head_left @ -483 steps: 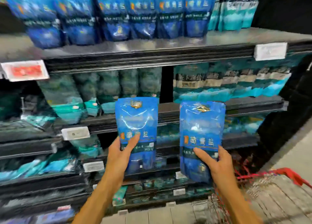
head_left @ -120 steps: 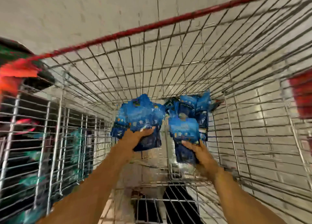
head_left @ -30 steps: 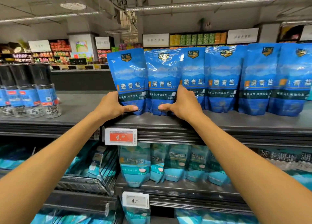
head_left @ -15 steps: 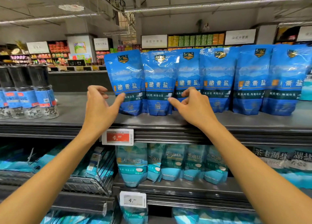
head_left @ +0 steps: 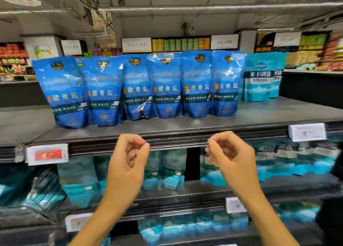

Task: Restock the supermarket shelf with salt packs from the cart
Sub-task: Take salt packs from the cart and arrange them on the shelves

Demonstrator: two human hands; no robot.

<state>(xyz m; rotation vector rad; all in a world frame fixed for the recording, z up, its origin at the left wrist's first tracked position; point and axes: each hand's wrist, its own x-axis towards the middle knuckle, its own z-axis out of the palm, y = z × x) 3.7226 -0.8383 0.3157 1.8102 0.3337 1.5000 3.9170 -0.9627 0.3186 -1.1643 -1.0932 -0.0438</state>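
Several blue salt packs [head_left: 137,88] stand upright in a row on the top grey shelf [head_left: 259,114]. The leftmost pack [head_left: 63,91] leans a little. My left hand [head_left: 128,164] and my right hand [head_left: 232,158] hang in front of the shelf's front edge, below the packs. Both are empty, with fingers loosely curled, and touch nothing. The cart is out of view.
Teal salt packs [head_left: 263,78] stand at the right end of the top shelf. Lower shelves hold more teal packs [head_left: 167,171]. A red price tag [head_left: 47,154] and a white tag [head_left: 307,131] hang on the shelf edge. Bare shelf lies left of the blue row.
Both hands have let go of the two left packs and pulled back down below the shelf edge. The view has shifted right and blurred.
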